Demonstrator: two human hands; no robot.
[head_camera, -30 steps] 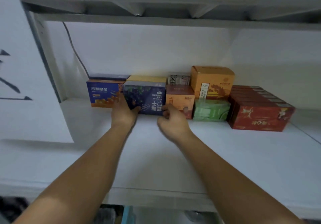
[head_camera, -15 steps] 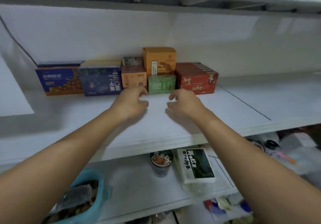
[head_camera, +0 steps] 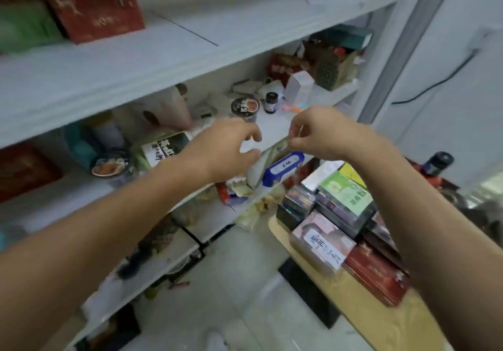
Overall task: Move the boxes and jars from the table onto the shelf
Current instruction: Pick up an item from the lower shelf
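Note:
My left hand (head_camera: pixel 226 149) and my right hand (head_camera: pixel 324 135) hover side by side in front of the lower shelf's edge, fingers loosely curled, nothing plainly held. Up on the white shelf (head_camera: pixel 190 51) stand a red box (head_camera: pixel 95 5) and a green box (head_camera: pixel 24 24) at the top left. On the wooden table (head_camera: pixel 353 312) at the right lie a pink box (head_camera: pixel 321 241), a light green box (head_camera: pixel 345 190), a red box (head_camera: pixel 375 271) and a dark box (head_camera: pixel 296 203). A dark blue jar (head_camera: pixel 438 163) stands behind them.
The lower shelf is crowded: a round tin (head_camera: pixel 245 107), a small dark bottle (head_camera: pixel 271 102), a white-labelled box (head_camera: pixel 163 149) and a blue price tag (head_camera: pixel 284 167) on its edge. Pale floor tiles (head_camera: pixel 245 282) show between shelf and table. A grey post (head_camera: pixel 402 43) rises at the right.
The view has swung right and down. Both hands have drawn back from the row of boxes on the upper shelf and now hang lower, near the table.

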